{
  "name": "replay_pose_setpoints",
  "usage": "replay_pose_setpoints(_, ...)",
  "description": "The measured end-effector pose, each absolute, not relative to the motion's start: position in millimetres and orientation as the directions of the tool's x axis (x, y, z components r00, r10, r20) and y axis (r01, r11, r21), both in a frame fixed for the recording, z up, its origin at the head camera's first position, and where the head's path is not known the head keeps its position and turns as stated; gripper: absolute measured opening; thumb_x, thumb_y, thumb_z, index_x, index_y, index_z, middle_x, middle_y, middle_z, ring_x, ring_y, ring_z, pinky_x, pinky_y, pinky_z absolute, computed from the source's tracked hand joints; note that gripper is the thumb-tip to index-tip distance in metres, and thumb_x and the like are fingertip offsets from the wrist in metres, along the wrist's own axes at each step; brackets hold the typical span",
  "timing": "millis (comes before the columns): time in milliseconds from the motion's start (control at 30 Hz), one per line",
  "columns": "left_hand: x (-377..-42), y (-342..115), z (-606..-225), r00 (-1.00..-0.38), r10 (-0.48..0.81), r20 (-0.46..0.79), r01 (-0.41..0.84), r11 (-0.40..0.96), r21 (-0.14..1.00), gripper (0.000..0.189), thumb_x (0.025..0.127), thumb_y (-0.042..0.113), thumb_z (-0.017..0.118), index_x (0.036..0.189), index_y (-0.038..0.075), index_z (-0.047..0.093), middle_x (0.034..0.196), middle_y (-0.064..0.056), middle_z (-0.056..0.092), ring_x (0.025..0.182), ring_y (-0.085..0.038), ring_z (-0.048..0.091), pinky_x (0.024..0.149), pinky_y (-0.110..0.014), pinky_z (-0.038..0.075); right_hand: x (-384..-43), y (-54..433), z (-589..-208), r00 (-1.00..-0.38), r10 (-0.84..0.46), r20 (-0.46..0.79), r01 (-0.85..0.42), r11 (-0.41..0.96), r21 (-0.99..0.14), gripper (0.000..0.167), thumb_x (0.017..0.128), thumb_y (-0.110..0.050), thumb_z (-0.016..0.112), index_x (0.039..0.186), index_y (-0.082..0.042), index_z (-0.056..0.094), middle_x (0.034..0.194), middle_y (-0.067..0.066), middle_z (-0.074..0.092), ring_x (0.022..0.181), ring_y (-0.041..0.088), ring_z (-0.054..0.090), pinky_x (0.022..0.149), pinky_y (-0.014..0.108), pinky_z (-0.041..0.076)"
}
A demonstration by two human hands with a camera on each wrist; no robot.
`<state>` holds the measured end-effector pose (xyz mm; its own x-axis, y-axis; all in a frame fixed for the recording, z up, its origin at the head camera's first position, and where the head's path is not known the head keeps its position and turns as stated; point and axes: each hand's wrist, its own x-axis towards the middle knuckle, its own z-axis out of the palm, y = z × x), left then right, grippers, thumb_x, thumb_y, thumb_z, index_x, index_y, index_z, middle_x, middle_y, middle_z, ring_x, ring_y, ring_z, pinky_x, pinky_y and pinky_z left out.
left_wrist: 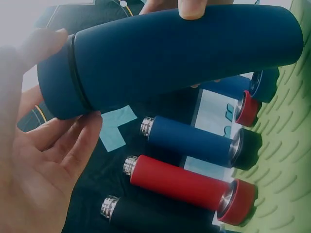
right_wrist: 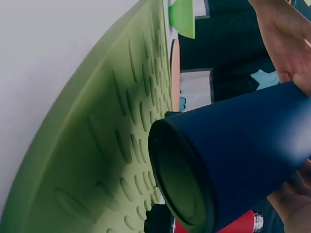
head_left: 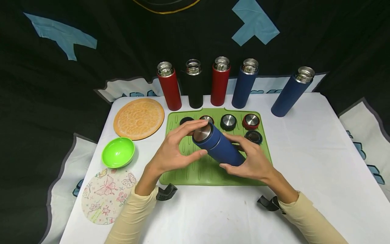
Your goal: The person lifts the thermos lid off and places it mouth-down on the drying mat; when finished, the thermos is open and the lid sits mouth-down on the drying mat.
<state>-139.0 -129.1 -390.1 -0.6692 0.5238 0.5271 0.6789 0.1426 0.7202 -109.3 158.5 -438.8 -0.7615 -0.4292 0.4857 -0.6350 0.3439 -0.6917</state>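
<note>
A blue thermos flask (head_left: 226, 152) with its lid (head_left: 203, 133) on is held tilted above the green ridged mat (head_left: 189, 174). My right hand (head_left: 254, 161) grips its body. At the top end, the thumb and fingers of my left hand (head_left: 172, 147) hold the lid from both sides; a dark seam parts lid and body in the left wrist view. Under the flask's raised base (right_wrist: 180, 174) shows the mat's ridged surface. Several loose lids lie on the mat, among them a black one (head_left: 228, 122) and a red-rimmed one (head_left: 251, 121).
Lidless flasks stand along the back edge: red (head_left: 170, 89), black (head_left: 195, 88), another red (head_left: 220, 84), blue (head_left: 244, 86), and a blue one (head_left: 289, 96) farther right. At left are a round orange board (head_left: 138, 118), a green bowl (head_left: 118, 152) and a butterfly-patterned round mat (head_left: 105, 200).
</note>
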Motion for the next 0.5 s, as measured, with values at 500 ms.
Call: replay_pose_setpoints(500,-134.1,-123.5,-396.8,-0.723,0.448,0.526,0.658,0.217,0.721,0.061,0.083,0.017,0.090,0.140,0.011,0.070,0.124,-0.005,0.069,0.114,-0.020,0.065,0.091,-0.037,0.062,-105.0,156.5,-446.0,-0.714,-0.447,0.539,-0.698,0.401,-0.592,0.086,0.077,-0.026,0.097,0.151,-0.004,0.057,0.132,0.015,0.070,0.113,0.026,0.068,0.085,0.045,0.064)
